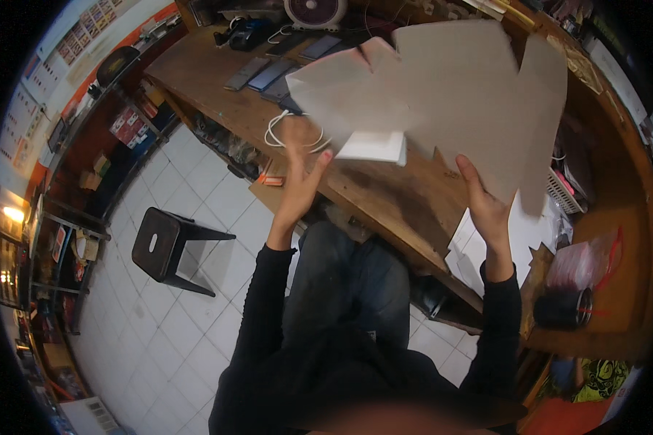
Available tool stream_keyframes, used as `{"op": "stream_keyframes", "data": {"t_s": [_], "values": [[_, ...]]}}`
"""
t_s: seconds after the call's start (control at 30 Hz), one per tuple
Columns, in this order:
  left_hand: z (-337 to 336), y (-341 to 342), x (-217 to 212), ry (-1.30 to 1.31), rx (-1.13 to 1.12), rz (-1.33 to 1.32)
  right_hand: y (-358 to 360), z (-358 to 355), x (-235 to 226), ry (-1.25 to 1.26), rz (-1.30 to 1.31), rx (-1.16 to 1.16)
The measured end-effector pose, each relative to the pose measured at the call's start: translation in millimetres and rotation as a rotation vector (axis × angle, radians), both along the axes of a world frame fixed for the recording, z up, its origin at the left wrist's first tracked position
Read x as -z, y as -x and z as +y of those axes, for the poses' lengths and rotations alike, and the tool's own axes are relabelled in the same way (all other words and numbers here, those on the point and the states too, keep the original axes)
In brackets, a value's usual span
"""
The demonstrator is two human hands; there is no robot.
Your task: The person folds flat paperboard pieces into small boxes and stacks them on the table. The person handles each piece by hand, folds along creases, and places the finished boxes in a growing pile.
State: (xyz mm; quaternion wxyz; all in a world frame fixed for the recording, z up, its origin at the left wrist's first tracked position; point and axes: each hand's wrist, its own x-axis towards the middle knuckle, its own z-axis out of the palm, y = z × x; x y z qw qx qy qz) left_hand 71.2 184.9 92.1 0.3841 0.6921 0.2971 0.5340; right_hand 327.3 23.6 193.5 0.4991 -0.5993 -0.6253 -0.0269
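One large, flat sheet of grey-brown cardboard [457, 94] with an irregular, notched outline is held up over the brown wooden desk [413, 190], tilted, its edges slightly blurred. The right hand [488, 210] grips its lower edge: the thumb lies over the near face, while the other fingers are hidden behind it. The left hand [299, 177] is off the sheet, thumb spread from blurred fingers, held open beside a looped white cable [274, 130]; whether they touch, I cannot tell.

The cardboard blocks much of the desk top and partly covers a white, flat-sided object [374, 148]. Left of it lie several dark rectangular phones [247, 73], with a pale round-framed fan [315, 10] at the back. Loose white paper sheets [470, 246] lie near the right wrist, and a black cylindrical cup [561, 309] stands farther right. A dark four-legged stool [159, 250] stands on the white tiled floor [141, 319].
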Motion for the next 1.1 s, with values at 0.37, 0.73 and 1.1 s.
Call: {"op": "stream_keyframes", "data": {"t_s": [0.37,0.73,1.1], "values": [[-10.9,5.6,21.3,-0.755,0.570,0.551,-20.4,-3.3,99.4,0.330,-0.534,-0.677],[22.1,-28.2,9.7,0.229,0.434,0.579,-43.3,85.2,106.2,0.970,0.263,-0.232],[-16.0,17.4,-113.8,0.322,0.492,0.277,-19.8,63.0,-55.1,0.526,0.326,-0.387]]}}
